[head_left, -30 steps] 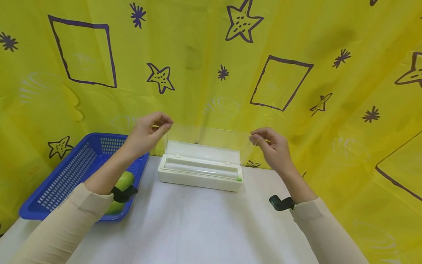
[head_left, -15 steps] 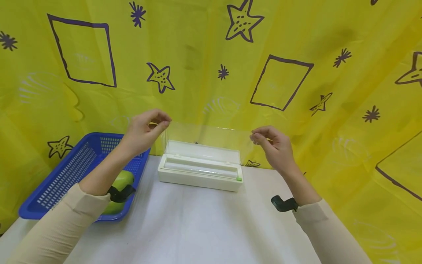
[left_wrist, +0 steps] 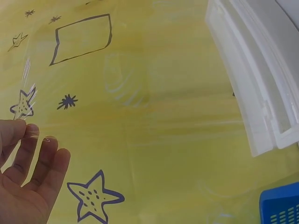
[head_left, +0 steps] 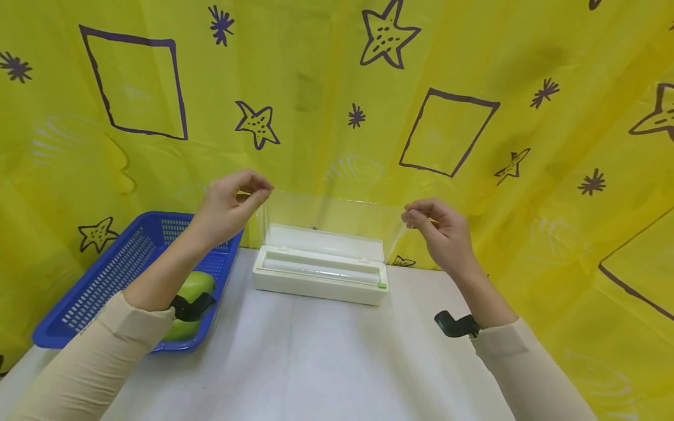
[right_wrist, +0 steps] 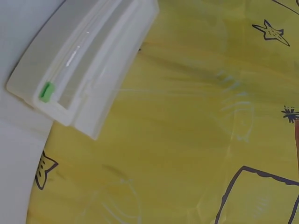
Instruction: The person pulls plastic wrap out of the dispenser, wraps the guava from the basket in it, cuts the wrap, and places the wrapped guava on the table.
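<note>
A sheet of clear cling film [head_left: 337, 211] is stretched upright between both hands, rising from a white cling film dispenser [head_left: 318, 292]. My left hand [head_left: 229, 204] pinches the film's upper left corner between thumb and fingers. The right hand [head_left: 444, 237] pinches the upper right corner, slightly lower. In the left wrist view, film creases run from the left hand's fingertips [left_wrist: 32, 130]. The dispenser's lid [head_left: 323, 241] stands raised, showing the white roll [head_left: 321, 271] inside. A green slider [head_left: 381, 285] sits at its right end. The right wrist view shows the dispenser but not the right hand's grip.
A blue plastic basket [head_left: 52, 339] stands at the left, partly behind the left forearm. Green fruits [head_left: 199, 285] lie in its near right part. The white table [head_left: 326, 356] meets a yellow patterned curtain [head_left: 316, 70] right behind the dispenser.
Both hands have risen slightly and drifted a little apart, drawing the film's top edge higher above the dispenser. The dispenser and basket have stayed in place.
</note>
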`<state>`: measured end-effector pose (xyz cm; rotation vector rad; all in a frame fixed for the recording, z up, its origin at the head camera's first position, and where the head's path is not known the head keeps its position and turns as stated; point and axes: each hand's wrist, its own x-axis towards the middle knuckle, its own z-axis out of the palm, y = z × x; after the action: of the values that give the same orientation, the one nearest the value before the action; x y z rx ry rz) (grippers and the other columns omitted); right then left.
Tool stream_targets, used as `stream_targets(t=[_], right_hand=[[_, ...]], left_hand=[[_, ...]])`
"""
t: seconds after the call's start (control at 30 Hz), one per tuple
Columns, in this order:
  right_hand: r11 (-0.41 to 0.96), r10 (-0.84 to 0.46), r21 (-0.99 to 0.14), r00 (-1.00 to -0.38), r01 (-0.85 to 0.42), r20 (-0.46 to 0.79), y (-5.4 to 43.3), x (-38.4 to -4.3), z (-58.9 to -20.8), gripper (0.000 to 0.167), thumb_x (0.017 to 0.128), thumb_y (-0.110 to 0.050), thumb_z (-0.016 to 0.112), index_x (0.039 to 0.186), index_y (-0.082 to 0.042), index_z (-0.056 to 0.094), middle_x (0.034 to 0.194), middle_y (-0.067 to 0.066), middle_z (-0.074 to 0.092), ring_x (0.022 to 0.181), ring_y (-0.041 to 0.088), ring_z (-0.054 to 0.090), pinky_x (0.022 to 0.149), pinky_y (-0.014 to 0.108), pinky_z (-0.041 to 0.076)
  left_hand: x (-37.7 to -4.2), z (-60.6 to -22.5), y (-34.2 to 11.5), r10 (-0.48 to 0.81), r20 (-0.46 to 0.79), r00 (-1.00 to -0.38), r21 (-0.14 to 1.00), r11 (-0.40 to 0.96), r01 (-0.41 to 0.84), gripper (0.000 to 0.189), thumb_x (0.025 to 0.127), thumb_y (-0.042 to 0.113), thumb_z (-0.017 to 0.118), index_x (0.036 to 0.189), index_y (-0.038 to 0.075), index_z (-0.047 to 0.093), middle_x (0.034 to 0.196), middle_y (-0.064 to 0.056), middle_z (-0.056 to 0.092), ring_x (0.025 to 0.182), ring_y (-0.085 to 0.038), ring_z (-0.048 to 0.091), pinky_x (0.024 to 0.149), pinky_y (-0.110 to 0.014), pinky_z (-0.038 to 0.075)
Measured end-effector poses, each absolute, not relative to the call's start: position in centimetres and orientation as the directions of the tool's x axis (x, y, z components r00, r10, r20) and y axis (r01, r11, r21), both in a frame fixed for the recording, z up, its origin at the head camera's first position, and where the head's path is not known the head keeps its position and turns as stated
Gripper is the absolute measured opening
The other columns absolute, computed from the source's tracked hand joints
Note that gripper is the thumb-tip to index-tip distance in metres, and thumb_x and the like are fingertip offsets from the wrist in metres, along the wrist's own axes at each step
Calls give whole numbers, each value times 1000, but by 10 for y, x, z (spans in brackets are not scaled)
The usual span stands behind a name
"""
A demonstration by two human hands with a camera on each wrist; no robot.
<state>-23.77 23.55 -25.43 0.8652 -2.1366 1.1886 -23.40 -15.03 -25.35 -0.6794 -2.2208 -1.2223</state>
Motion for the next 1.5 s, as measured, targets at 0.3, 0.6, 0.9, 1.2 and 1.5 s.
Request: stream_targets(t=[0.3,0.6,0.9,1.2,1.5], right_hand=[[376,-281,-526,-634,-763,720,236,-229,-249,11,97,4,59,103,5,68,93,18,71,80,13,65,75,17,56],[290,-348,-530,-603,-797,717,231,-188,-270,13,93,11,59,101,5,68,92,15,71,80,15,68,74,22,59],[276,-403,-365,-451,-889,796,220,-141,-306,20,86,11,67,100,-3,71,91,8,73,78,9,64,75,17,56],[174,-444,-301,-347,-938,826,213,-97,-345,6,95,-2,65,99,-2,69,90,7,70,80,14,66,77,18,54],[106,-541,-433,-418,-895,730,227,-78,-404,26,85,11,67,106,-5,67,94,6,70,84,12,66,75,19,55]], left_hand=[[-229,-250,-151,177,656,-734,607,454,652,14,100,11,60,108,3,68,103,-10,70,95,-14,65,81,-11,52],[-203,-264,-168,218,684,-697,545,483,685,11,97,5,62,106,5,70,102,-4,71,92,2,61,82,-10,52],[-164,-292,-185,259,737,-625,461,484,744,23,88,-9,68,102,9,70,99,3,70,92,0,64,82,-10,52],[-125,-336,-194,344,824,-450,350,315,882,14,91,-4,67,101,5,71,96,-3,69,96,-6,63,86,-12,51],[-95,-384,-191,382,799,-465,401,239,885,10,94,4,66,104,7,69,98,0,69,91,-9,63,80,-14,50]])
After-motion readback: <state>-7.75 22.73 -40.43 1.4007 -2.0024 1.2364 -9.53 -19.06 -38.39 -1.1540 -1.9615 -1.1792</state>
